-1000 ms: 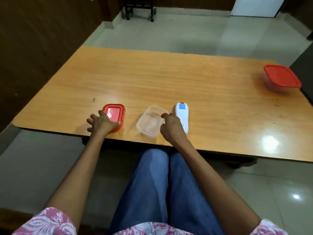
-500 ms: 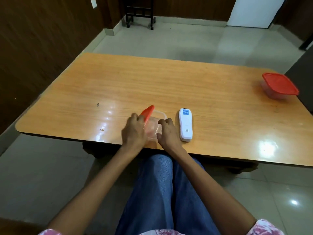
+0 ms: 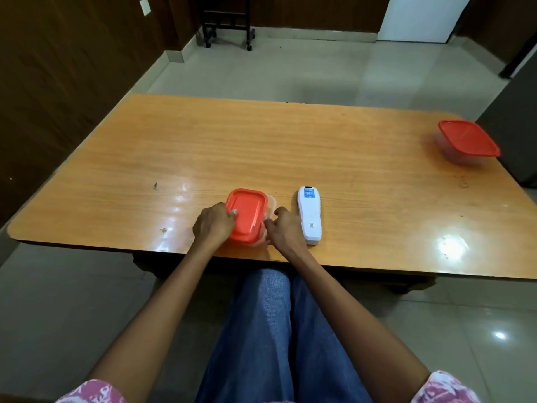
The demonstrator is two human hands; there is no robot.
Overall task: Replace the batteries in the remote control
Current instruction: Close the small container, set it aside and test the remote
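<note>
Tiled floor, dark wood wall panels, and an orange wooden table [image 3: 290, 146] with glare patches along its near edge. A second before, the red lid [image 3: 247, 215] lay flat on the table to the left of the open clear box [image 3: 271, 203], under the left hand; half a second before, it was tilted up over the box; now it sits on top of the box, slightly skewed, with the box rim showing at the far right corner. Likely meaning: the box is being closed up — either batteries have been taken out or stowed, but none are visible, so the task stage cannot be read with certainty.

Left hand [image 3: 213, 226] rests at the lid's left edge, fingers curled, thumb on the lid top — pressing or steadying it, not lifting. Right hand [image 3: 286, 228] is at the box's right side, fingers bent toward the box wall; whether it actually grips the wall cannot be told from this angle.

Remote control [image 3: 309, 216] lies flat on the table just beside the right hand, lengthwise away from the person, apparently untouched. It is white and slim, with a blue label at the far end and a small printed mark near the near end — probably back side up. No open battery slot or loose cover is visible.

Another red-lidded box [image 3: 467, 141] sits at the far right corner, well apart from everything else.
</note>
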